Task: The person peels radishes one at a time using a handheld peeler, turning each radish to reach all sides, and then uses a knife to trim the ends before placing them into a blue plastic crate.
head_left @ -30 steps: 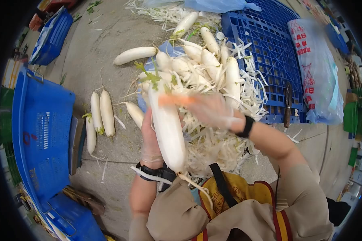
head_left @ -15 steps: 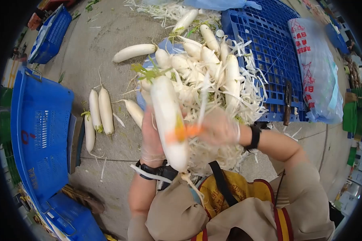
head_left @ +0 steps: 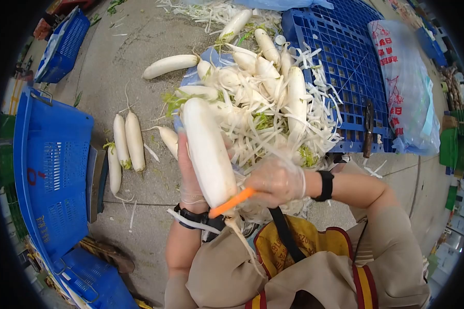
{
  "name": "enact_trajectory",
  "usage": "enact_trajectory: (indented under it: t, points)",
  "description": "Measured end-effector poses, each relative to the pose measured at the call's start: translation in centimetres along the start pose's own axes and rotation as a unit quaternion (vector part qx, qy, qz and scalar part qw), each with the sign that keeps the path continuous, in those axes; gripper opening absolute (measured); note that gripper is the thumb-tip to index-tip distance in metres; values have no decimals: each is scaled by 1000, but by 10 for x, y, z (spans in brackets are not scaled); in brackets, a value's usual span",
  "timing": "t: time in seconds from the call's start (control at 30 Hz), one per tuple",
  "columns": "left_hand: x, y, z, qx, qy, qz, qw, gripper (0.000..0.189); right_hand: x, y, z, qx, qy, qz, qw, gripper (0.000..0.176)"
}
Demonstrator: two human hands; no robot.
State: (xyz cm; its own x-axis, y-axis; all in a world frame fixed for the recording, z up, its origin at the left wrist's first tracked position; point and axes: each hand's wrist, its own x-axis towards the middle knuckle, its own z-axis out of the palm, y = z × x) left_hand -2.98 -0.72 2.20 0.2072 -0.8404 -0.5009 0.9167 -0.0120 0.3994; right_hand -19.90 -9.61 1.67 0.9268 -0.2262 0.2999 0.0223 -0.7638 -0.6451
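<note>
My left hand (head_left: 189,177), in a thin clear glove, grips a long white radish (head_left: 207,152) from behind, leafy end pointing away from me and root tip toward my lap. My right hand (head_left: 276,180), also gloved, holds an orange peeler (head_left: 232,202) pressed against the radish's lower end. Just beyond lies a heap of white radish peelings (head_left: 273,123) with several more radishes on top.
Blue crates (head_left: 51,154) stand at my left. Three radishes (head_left: 125,144) lie on the concrete floor beside them. A blue plastic pallet (head_left: 345,67) is at the back right with a knife (head_left: 368,129) on it and a printed plastic bag (head_left: 407,87).
My right hand has drawn the orange peeler down the radish from its top end to its lower tip. The left hand has kept its hold and tilted the radish slightly.
</note>
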Motion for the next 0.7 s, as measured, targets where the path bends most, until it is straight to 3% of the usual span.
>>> enact_trajectory:
  t: [0.03, 0.07, 0.13, 0.17, 0.23, 0.3, 0.33, 0.4, 0.5, 0.53, 0.6, 0.67, 0.7]
  points:
    - [0, 0, -2, -50, -38, 1, 998, 52, -4, -3, 3, 49, 4, -64, 997, 14]
    - [-5, 2, -7, -18, -55, -25, 998, 50, 0, 5, 4, 48, 4, -62, 997, 14]
    - [-8, -2, 11, -1, -14, -8, 1000, 50, 36, 37, 2, -42, 61, 93, 993, 15]
    - [-9, -2, 19, 16, 28, 10, 999, 51, 55, 63, -1, -44, 89, 123, 987, 16]
    - [-6, -2, 18, 17, -4, 5, 1000, 51, 67, 78, -7, -48, 121, 154, 979, 17]
    - [1, 3, 16, 14, -36, 5, 999, 52, 58, 77, -10, -18, 172, 75, 982, 19]
    - [4, 4, 14, 19, -2, 16, 1000, 51, 43, 52, -11, -48, 109, 114, 986, 17]
    - [-2, 3, 3, 24, 42, 15, 999, 51, 21, 7, -13, -24, -30, 5, 999, 17]
    - [-1, 2, -3, -6, -27, 7, 1000, 49, 3, 15, 17, 12, 42, -77, 996, 20]
    - [-1, 0, -2, -6, 4, -5, 1000, 50, 25, 12, -6, -80, -72, 67, 992, 20]
    - [-1, -2, 1, -2, 32, -13, 999, 50, 46, 72, -1, -103, 60, 153, 981, 21]
    - [-2, -5, 1, 25, -42, -38, 998, 50, 57, 123, -5, -191, 110, 124, 968, 19]
    - [-1, -3, 3, 28, -42, -38, 998, 50, 54, 113, -8, -190, 112, 124, 967, 19]
